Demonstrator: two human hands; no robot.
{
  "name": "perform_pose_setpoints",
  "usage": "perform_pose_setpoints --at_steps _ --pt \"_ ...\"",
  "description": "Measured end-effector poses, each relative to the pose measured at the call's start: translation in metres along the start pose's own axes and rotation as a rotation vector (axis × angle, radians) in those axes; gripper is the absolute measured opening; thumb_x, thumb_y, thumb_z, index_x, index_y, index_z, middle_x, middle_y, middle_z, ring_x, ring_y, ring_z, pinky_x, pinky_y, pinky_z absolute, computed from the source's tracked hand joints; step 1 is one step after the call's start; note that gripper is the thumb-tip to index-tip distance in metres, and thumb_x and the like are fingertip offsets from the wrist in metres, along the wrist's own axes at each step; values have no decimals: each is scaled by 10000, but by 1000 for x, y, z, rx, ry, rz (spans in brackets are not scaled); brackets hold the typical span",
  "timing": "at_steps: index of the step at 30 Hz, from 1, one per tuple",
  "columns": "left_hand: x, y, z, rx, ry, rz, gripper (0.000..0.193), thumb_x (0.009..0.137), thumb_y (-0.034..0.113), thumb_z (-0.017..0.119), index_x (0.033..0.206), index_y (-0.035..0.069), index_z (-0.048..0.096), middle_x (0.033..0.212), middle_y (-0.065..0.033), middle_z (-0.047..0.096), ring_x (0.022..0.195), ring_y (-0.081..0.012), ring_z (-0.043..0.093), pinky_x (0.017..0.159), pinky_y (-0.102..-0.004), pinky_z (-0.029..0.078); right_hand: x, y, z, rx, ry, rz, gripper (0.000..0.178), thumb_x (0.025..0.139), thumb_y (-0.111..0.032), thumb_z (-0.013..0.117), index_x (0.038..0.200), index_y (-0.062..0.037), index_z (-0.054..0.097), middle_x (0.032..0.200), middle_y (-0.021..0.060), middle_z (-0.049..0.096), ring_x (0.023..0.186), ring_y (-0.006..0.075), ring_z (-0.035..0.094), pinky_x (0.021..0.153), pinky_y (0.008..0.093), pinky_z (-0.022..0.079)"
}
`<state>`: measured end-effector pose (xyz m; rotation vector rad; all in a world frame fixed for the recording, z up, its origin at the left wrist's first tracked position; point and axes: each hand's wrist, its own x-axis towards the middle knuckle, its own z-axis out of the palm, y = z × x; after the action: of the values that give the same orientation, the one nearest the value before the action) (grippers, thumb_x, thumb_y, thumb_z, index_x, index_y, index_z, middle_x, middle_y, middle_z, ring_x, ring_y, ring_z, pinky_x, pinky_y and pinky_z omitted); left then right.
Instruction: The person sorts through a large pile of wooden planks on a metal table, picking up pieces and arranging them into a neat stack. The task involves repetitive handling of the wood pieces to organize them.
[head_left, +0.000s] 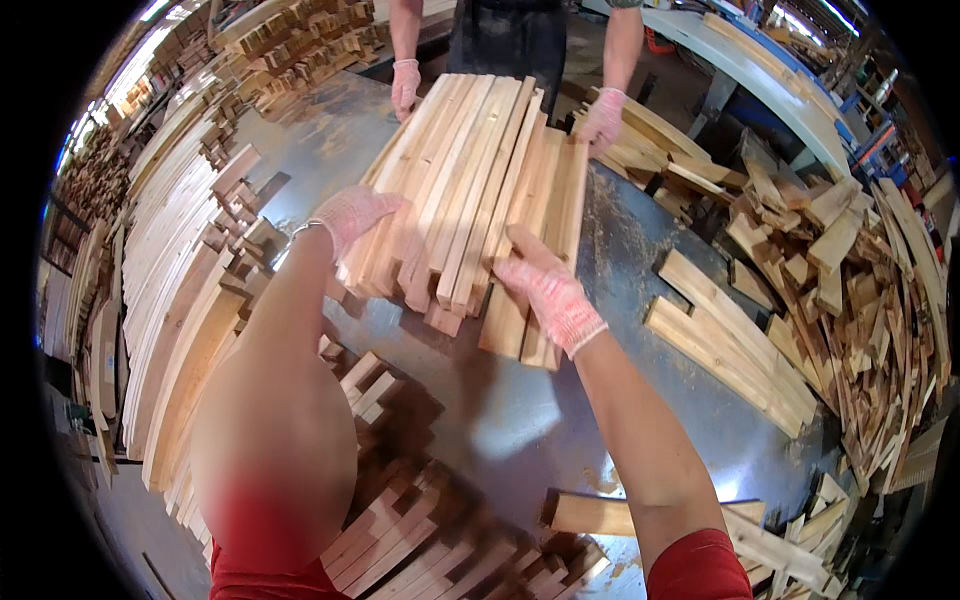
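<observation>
A bundle of pale wooden strips [465, 180] lies side by side above the metal tabletop [500, 420], its near ends uneven. My left hand [358, 218], in a pinkish-white knit glove, presses on the bundle's left side with its fingers partly hidden. On the near right, my right hand [548, 290], gloved alike, grips the strips with its thumb over them. Across the table a co-worker's gloved hands, one [405, 88] at the far left corner and the other [603, 120] at the far right, are at the same bundle.
Two loose boards [735, 340] rest on the table at right, beside a large heap of offcuts [850, 260]. Long stacked strips [170, 300] line the left. More stacked strips [410, 530] stand near my body. A board [595, 515] lies by my right forearm.
</observation>
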<state>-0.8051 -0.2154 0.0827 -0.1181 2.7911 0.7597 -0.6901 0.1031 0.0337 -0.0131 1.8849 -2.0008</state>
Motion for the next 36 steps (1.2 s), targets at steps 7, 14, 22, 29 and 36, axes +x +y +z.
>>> perform_pose_setpoints --at_steps 7,14,22,29,36 --pt "-151 73 6 461 237 424 752 879 406 731 1518 57 543 1507 -223 581 1354 -418 580 1113 -511 479 -265 43 -51 10 239 -99 708 975 -240 788 1583 -19 499 1395 87 665 1284 203 621 1151 373 475" --pt "-355 151 99 398 -310 859 738 818 296 814 1473 40 590 1417 -171 653 1361 -362 582 1193 -478 428 -566 91 -189 -1342 722 288 792 882 -422 791 1543 -70 536 1520 218 580 1358 406 593 1148 465 498" --pt "-435 213 306 1013 -269 915 771 914 515 699 1518 72 516 1417 -143 616 1382 -332 550 1092 -485 468 -665 46 -204 -1313 248 755 898 861 -606 719 1568 -100 493 1213 248 738 1123 415 721 968 478 565" --pt "-434 245 294 909 -163 893 742 849 404 757 1496 104 551 1303 -174 683 1178 -378 675 1001 -470 531 -800 13 -143 -909 646 430 834 839 -469 793 1532 -91 525 1253 264 701 1190 442 674 1076 470 519" --pt "-541 253 216 400 -463 593 517 930 404 723 1319 69 658 1135 -185 717 1039 -374 707 918 -473 573 -860 88 -275 -1502 848 452 812 708 -356 866 1432 -106 595 1445 163 631 1400 378 543 1166 465 453"
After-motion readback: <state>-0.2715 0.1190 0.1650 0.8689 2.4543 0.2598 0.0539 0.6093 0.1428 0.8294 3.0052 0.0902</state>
